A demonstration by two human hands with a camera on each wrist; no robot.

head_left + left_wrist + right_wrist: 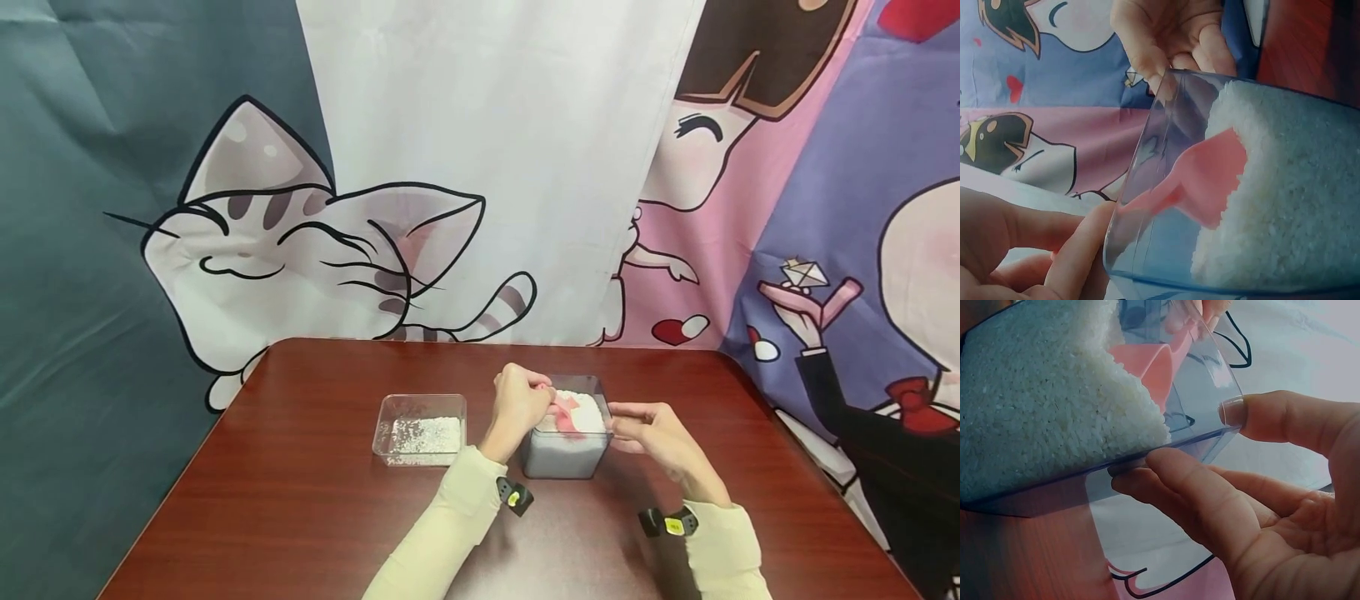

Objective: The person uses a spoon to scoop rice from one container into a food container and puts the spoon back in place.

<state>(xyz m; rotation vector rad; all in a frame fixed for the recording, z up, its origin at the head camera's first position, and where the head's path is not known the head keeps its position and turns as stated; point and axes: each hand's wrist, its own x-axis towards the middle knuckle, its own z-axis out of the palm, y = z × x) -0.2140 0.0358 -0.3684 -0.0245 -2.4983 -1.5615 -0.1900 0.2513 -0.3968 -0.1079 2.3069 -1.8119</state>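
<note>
The left hand has its thumb and fingers clamped on the handle of a pink scoop. The scoop's bowl sits inside a deep, clear, rectangular container, its lip against the white rice. The rice fills the nearer part and falls away in a slope at the scoop, where the bare container wall shows through.

The right hand grips the same container at its right side: the thumb touches the rim by a corner, and the curled fingers lie along the outside of the side wall.

The container stands on a reddish-brown table, toward the far edge and somewhat nearer the right edge than the left. Just to its left, also toward the far edge, is a shallow clear tray with a thin scatter of white grains.

Both forearms wear cream sleeves. Beyond the far edge hangs a printed cloth with a smiling striped cat.
</note>
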